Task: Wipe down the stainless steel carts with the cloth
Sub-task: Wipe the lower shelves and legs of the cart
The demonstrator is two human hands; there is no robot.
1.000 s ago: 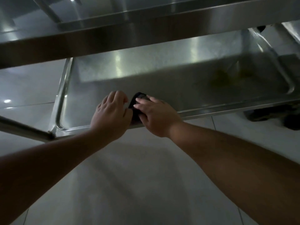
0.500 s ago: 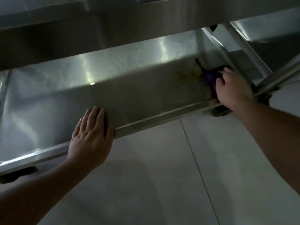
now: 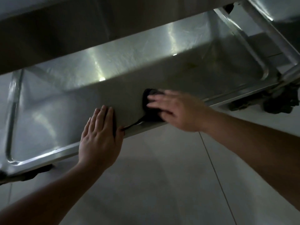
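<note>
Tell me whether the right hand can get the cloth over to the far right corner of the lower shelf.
Probably yes. The right hand presses the dark cloth on the lower shelf, and the steel between it and the right corner looks bare. The left hand rests flat, out of that path.

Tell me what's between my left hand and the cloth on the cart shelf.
In the head view, only bare steel of the shelf separates the left hand from the cloth, which lies under the right hand.

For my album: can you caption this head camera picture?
Right hand presses a dark cloth on the cart's lower shelf; left hand rests flat on its rim.
</note>
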